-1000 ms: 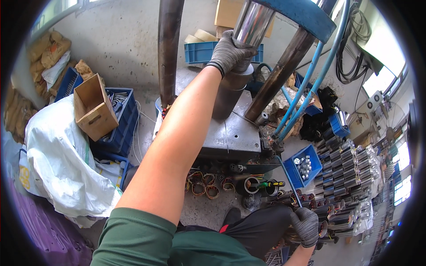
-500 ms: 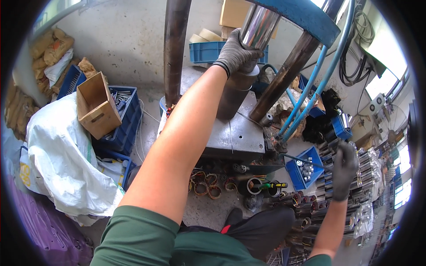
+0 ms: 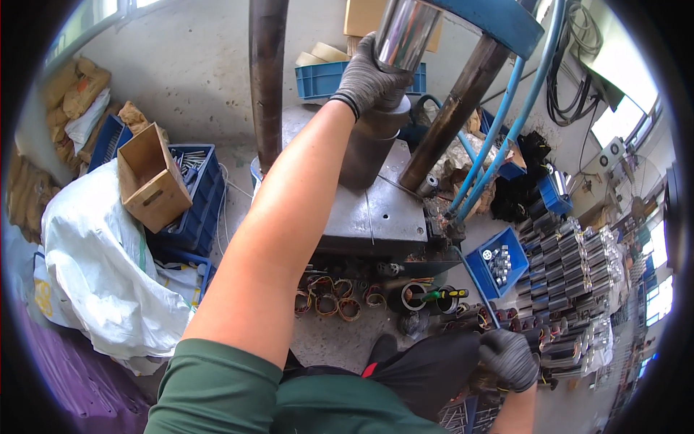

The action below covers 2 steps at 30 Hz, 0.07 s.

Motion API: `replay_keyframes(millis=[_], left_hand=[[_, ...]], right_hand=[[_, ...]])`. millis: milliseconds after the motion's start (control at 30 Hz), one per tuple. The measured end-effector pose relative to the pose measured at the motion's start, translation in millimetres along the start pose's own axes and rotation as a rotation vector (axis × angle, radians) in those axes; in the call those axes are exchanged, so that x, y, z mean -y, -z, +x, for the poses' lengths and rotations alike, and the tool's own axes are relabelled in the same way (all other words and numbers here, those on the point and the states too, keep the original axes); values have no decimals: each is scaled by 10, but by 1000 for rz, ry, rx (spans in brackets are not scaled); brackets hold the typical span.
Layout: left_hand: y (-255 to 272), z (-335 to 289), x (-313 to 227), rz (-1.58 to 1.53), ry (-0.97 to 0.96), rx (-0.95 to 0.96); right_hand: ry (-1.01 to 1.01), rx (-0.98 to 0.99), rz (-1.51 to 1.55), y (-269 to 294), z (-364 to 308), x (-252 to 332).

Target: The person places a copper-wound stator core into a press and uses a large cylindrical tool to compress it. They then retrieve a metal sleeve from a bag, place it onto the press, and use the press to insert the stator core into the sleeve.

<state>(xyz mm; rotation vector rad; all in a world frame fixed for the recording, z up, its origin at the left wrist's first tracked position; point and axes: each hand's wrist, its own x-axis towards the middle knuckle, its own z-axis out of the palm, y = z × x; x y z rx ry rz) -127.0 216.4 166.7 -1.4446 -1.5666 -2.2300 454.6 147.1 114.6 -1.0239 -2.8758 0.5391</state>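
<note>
My left hand (image 3: 365,81), in a grey knit glove, reaches up with its fingers wrapped around the lower end of a shiny metal cylinder (image 3: 407,36). That cylinder stands beneath the blue crosshead (image 3: 491,22) of a press; its top is cut off by the picture's edge. Directly below the hand, a dull grey cylindrical block (image 3: 369,155) stands upright on the metal press bed (image 3: 394,213). My right hand (image 3: 510,358), gloved too, is beside my right knee, closed round the end of a thin dark lever (image 3: 483,289). The glove hides the lever's tip.
Dark steel columns (image 3: 269,87) flank the bed, with blue hoses (image 3: 499,137) at right. Rows of shiny cylinders (image 3: 567,267) and a blue bin of small parts (image 3: 499,264) lie right. Wound copper rings (image 3: 325,304) sit below. A wooden box (image 3: 154,177) and white sack (image 3: 108,260) are left.
My right hand has swung down and inward toward my knee, and the lever has tilted down with it. My left hand keeps its grip on the shiny cylinder. The view has shifted slightly.
</note>
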Motion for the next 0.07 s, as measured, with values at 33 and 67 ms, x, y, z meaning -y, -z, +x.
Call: replay_keyframes(millis=[33,67], left_hand=[[26,5,1,47,-10,6],[45,-22,-18,70,-1,8]], right_hand=[[-57,-8,-1,-72,-57,0],[-108,-13,3,-137,-78,10]])
